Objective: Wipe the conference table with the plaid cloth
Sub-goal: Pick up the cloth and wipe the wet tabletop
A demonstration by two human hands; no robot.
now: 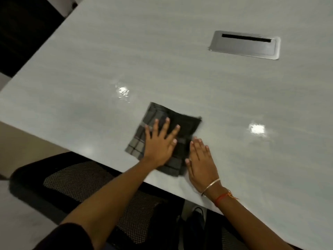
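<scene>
Forearms are stretched out over a black mesh chair point(81, 179) set at the near edge of the conference table point(162, 60). A bangle point(210, 186) and a red thread point(223, 197) are worn on the right wrist. The right hand point(201, 163) is laid flat on the bare tabletop, fingers straight and held together, just beside the right edge of the plaid cloth point(182, 123). The left hand point(160, 143) is pressed flat on the cloth with fingers straight and spread; nothing is gripped. The cloth is folded into a rough square and lies flat near the table's front edge. Beyond it, two light reflections point(123, 91) are seen on the glossy surface. Farthest off, a metal cable hatch point(245, 45) is set flush into the tabletop.
</scene>
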